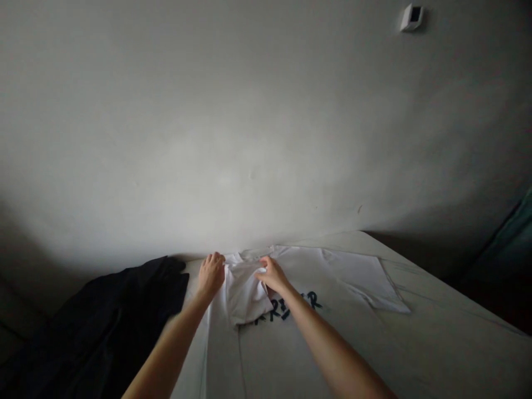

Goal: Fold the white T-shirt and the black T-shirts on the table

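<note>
A white shirt (299,271) with dark lettering across its chest lies spread on the pale table, its collar toward the wall. The sleeve on the left (247,299) is folded inward over the chest and covers part of the lettering. My left hand (211,272) is closed on the shirt's folded edge near the left shoulder. Thumb and fingers of my right hand (271,274) pinch the folded sleeve fabric below the collar. On the right side, the other sleeve (374,280) lies stretched outward.
Dark cloth (137,299) lies in a heap at the left, beside my left forearm. The grey wall (249,138) rises behind the table (449,321), whose right edge slants toward the front. A small white device (412,18) hangs high on the wall.
</note>
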`<state>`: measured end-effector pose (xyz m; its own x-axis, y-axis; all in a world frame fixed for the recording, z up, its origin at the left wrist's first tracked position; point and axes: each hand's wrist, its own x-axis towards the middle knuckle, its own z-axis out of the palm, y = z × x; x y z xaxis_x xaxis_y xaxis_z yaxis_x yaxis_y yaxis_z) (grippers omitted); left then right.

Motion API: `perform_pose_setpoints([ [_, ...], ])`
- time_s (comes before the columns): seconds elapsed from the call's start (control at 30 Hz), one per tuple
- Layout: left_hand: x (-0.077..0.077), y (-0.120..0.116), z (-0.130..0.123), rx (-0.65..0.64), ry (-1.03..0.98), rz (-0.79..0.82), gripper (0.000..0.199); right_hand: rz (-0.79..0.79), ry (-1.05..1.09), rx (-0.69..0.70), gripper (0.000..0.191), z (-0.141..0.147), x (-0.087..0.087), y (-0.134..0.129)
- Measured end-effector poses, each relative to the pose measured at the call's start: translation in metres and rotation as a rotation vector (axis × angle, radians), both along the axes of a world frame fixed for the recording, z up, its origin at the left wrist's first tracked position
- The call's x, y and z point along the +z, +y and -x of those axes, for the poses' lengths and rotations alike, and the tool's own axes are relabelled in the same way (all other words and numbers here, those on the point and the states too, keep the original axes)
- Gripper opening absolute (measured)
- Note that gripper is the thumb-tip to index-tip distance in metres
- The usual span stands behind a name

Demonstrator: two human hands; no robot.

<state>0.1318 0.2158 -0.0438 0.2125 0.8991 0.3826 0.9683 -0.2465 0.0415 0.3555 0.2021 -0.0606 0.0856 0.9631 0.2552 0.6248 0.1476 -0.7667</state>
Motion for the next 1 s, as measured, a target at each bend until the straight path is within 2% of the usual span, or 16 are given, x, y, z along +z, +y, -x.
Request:
perform_pose_setpoints([
  [0.17,-0.032,-0.021,-0.014,-0.022,-0.004,-0.004,0.039,0.103,-0.051,-0.158,0.057,-0.013,0.005,-0.018],
  [0.23,-0.042,-0.022,-0.015,-0.018,-0.015,-0.003,0.044,0.148,-0.092,-0.215,0.053,-0.011,0.004,-0.034],
  [0.3,-0.048,-0.021,-0.015,-0.015,-0.031,0.001,0.048,0.187,-0.154,-0.217,0.041,-0.006,0.002,-0.052],
  [0.4,-0.051,-0.018,-0.014,-0.028,-0.055,-0.001,0.053,0.180,-0.275,-0.195,0.036,0.010,0.005,-0.073],
  [0.57,-0.054,-0.014,-0.011,-0.070,-0.080,-0.002,0.053,0.150,-0.407,-0.277,0.020,0.032,0.015,-0.088],
  [0.7,-0.057,-0.010,-0.008,-0.082,-0.099,0.000,0.051,0.169,-0.385,-0.311,0.020,0.026,0.017,-0.097],
  [0.87,-0.060,-0.008,-0.007,-0.085,-0.108,0.001,0.051,0.313,-0.473,-0.281,0.026,0.015,0.010,-0.111],
  [1.0,-0.062,-0.009,-0.008,-0.098,-0.104,-0.004,0.054,0.295,-0.490,-0.215,0.032,0.007,0.007,-0.107],
])
